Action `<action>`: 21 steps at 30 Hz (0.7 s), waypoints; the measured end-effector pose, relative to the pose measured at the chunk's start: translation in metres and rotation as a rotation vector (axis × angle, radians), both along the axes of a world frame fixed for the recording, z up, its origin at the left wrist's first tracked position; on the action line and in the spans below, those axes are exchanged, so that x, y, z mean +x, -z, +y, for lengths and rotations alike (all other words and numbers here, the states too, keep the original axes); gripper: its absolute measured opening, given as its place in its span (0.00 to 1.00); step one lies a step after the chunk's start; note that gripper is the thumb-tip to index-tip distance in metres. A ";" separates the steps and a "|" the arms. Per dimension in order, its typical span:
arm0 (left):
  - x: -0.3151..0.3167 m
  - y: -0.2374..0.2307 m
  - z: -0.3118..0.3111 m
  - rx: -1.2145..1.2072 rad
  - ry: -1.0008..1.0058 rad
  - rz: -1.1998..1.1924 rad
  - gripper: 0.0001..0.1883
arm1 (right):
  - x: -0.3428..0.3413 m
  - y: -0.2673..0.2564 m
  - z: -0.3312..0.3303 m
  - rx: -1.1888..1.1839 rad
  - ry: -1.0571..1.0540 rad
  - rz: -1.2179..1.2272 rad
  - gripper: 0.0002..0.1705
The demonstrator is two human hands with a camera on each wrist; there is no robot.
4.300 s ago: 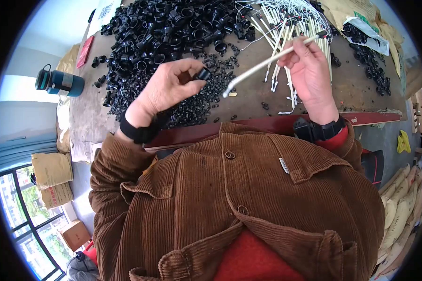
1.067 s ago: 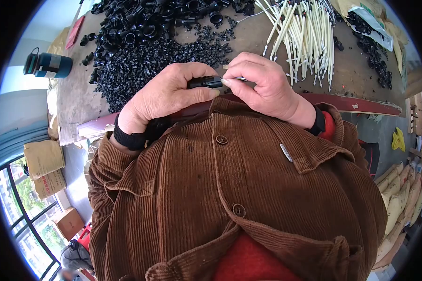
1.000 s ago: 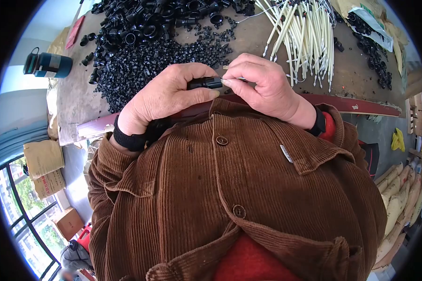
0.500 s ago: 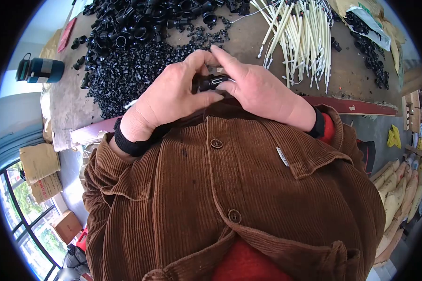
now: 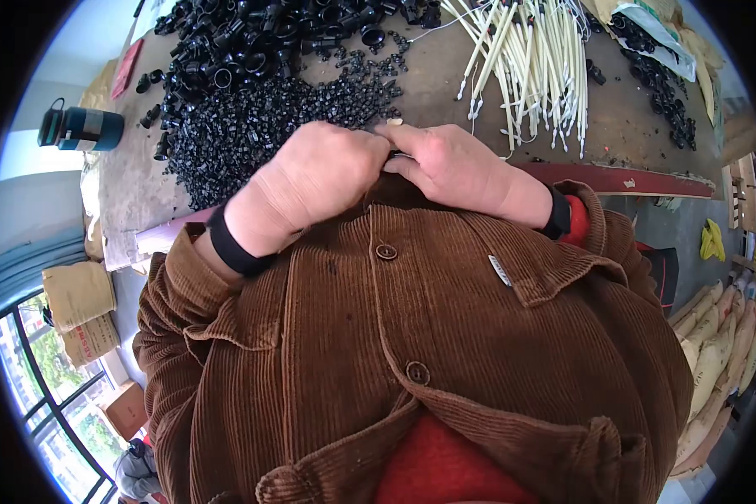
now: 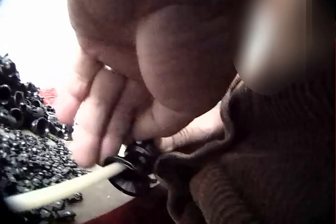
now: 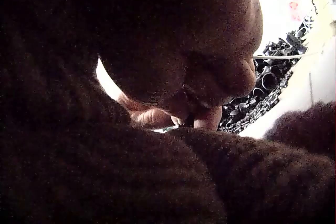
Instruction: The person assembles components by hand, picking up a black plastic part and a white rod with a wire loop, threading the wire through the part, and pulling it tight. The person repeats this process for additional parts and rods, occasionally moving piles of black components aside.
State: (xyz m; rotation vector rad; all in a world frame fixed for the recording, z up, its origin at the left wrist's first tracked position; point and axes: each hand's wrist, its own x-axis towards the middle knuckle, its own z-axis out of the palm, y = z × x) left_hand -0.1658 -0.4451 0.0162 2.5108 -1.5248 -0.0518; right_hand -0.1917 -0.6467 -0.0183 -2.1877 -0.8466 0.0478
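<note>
My left hand (image 5: 319, 181) has its back turned up and its fingers bent round a black plastic fitting with a flared rim (image 6: 126, 182). A cream tube (image 6: 68, 187) runs into the fitting's flared end in the left wrist view. Opposite it, my right hand (image 5: 462, 172) pinches the fitting's other end between thumb and forefinger; only a sliver of black shows there in the head view. Both hands meet in front of the jacket, close to the table's near edge. The right wrist view is dark, with bent fingers (image 7: 207, 118) low in its middle.
Large black fittings (image 5: 227, 59) and a heap of small black parts (image 5: 235, 139) cover the table's left side. Cream tubes with white tips (image 5: 529, 76) lie at the back right. A teal bottle (image 5: 101, 128) is at the left, a red strip (image 5: 627, 182) along the near edge.
The right hand earlier held the cream tube apart from the fitting, then pinched a thin end at it. Since half a second ago the left hand has rolled over, hiding most of the fitting.
</note>
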 end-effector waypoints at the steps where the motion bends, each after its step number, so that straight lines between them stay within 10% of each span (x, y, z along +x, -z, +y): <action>1: -0.002 0.000 -0.002 0.002 0.005 -0.010 0.07 | 0.000 -0.001 -0.001 -0.006 0.002 0.021 0.22; 5: -0.010 -0.005 -0.008 -0.075 -0.036 -0.264 0.05 | -0.006 -0.001 -0.003 0.156 0.071 0.026 0.13; 9: -0.011 -0.021 -0.008 -0.420 -0.277 0.122 0.07 | -0.009 -0.011 -0.001 0.343 0.150 0.126 0.08; 12: -0.003 -0.027 -0.004 -0.718 -0.489 1.415 0.09 | -0.013 -0.016 -0.001 0.423 0.150 0.170 0.06; 16: 0.011 -0.026 0.010 -0.510 -0.367 1.785 0.11 | -0.012 -0.016 -0.008 0.480 0.090 0.175 0.05; 21: 0.027 -0.021 -0.006 -0.326 -0.501 1.535 0.11 | -0.006 -0.006 -0.017 0.581 0.181 0.321 0.05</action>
